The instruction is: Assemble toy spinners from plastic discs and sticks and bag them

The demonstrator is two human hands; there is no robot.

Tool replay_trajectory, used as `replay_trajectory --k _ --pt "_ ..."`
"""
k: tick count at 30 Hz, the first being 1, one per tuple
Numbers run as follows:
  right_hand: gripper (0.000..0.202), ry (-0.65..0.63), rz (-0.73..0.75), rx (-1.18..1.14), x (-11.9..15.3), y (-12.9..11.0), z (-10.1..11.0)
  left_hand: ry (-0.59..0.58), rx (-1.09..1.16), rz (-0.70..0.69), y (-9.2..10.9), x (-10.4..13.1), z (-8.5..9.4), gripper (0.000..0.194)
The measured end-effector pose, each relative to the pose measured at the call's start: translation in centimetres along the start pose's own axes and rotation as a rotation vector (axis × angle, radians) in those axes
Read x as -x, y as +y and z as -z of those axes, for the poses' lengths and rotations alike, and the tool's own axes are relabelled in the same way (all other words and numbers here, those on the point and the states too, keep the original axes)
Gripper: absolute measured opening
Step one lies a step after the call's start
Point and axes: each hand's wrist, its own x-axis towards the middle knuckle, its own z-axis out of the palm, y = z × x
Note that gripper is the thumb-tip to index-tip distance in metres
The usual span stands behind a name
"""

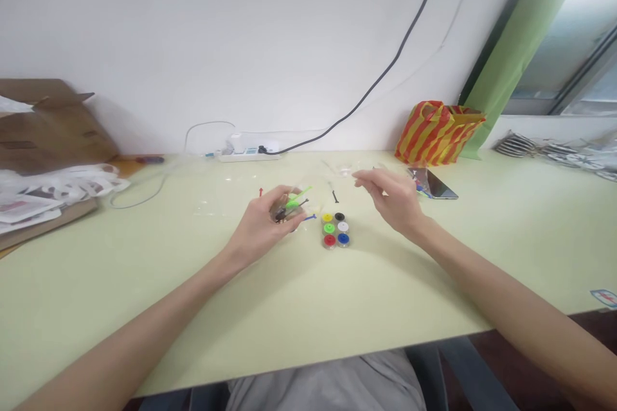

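My left hand (270, 218) is wrapped round a clear bag of small coloured parts (292, 205); green, black and blue pieces stick out of it. My right hand (393, 198) is raised above the table, its thumb and fingertips pressed together; whatever they may hold is too small to make out. Between the hands, several round pots with coloured lids (336, 231) stand in two columns: yellow, black, green, white, red and blue. Just behind them lies a small black piece (335, 196). A small red piece (261, 192) shows left of my left hand.
A phone (438, 184) lies beyond my right hand, near a striped red and yellow bag (438, 133). The power strip (248, 153) is by the wall. At the left are a cardboard box (53, 125) and white straps (72, 185); metal-looking coils (515, 144) lie far right.
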Motion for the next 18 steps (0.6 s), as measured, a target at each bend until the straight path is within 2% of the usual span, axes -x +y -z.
replay_trajectory --k 4,7,11,13,16,18 --pt "0.020 0.020 0.001 -0.022 -0.3 -0.8 0.5 -0.163 0.061 0.076 0.1 -0.3 0.6 0.056" --pt "0.020 0.008 0.019 -0.132 -0.7 -2.2 0.6 -0.275 0.153 0.164 0.3 -0.5 1.1 0.064" --pt "0.030 -0.073 0.002 -0.273 -0.9 -3.9 0.8 -0.401 0.283 0.220 0.6 -0.4 1.4 0.066" --pt "0.030 -0.117 -0.061 -0.356 -1.0 -4.3 1.0 -0.470 0.325 0.218 0.7 -0.3 1.5 0.062" --pt "0.012 -0.149 -0.256 -0.576 -1.0 -4.4 0.9 -0.549 0.360 0.233 0.8 -0.1 1.5 0.057" --pt "0.020 -0.182 -0.379 -0.731 -1.0 -4.4 0.8 -0.567 0.374 0.257 0.9 0.0 1.5 0.056"
